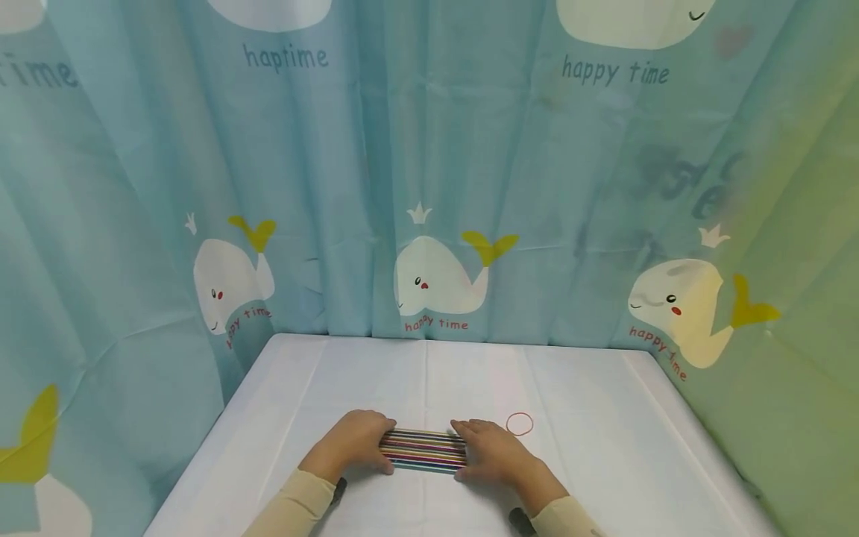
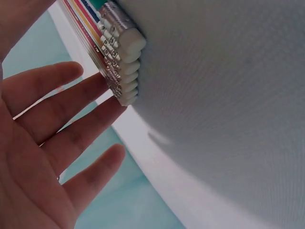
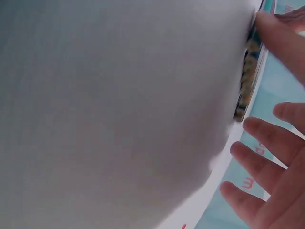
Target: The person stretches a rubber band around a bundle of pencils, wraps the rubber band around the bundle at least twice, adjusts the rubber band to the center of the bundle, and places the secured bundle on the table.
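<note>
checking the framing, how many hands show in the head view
2: the left hand is at the left end of the pencils, the right hand at their right end.

The pencils (image 1: 424, 450) are multicoloured, the curtain (image 1: 450, 149) whale-printed blue.

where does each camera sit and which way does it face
Head: worn on the head, facing forward and down at the pencils, table and curtain; left hand, right hand and sleeves show.
Left wrist: on that wrist, facing the pencils' white-tipped ends; left hand shows.
Right wrist: on that wrist, facing their other ends, blurred; mainly the right hand shows.
Shared: both wrist views include pencils and curtain.
</note>
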`<state>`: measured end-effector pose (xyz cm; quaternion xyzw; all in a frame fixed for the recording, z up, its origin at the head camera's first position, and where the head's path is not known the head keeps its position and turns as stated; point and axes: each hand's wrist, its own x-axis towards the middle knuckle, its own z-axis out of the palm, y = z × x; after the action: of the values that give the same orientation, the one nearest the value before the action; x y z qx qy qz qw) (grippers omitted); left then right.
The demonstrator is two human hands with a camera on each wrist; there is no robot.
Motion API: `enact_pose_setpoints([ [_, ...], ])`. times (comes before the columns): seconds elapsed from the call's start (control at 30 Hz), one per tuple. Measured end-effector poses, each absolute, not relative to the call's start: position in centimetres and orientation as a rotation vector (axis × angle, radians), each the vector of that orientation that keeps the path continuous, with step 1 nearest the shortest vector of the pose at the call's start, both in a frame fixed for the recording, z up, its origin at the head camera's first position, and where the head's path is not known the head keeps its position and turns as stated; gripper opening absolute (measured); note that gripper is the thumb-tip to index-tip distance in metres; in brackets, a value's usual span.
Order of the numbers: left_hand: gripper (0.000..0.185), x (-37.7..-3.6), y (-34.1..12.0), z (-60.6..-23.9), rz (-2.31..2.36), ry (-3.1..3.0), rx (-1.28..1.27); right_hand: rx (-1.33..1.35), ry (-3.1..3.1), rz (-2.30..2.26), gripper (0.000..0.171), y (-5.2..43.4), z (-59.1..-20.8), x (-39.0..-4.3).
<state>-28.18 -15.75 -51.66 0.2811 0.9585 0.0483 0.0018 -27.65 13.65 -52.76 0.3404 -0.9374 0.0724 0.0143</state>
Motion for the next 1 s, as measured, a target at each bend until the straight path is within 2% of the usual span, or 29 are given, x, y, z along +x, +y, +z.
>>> enact_pose_setpoints([
  [0.3,0.065,-28.4,-16.0,-51.4,0.214,3.001,0.918,1.015,-2.998,0.275,0.081,12.0,-52.0,-28.2],
  [0.67,0.054,-28.0,-15.5,-51.0,0.258,2.954,0.831,1.067,-3.055,0.441,0.084,11.1,-51.5,-28.4],
  [1.0,0.041,-27.9,-15.0,-50.8,0.311,2.917,0.824,1.082,-3.128,0.456,0.074,10.2,-51.3,-28.8],
])
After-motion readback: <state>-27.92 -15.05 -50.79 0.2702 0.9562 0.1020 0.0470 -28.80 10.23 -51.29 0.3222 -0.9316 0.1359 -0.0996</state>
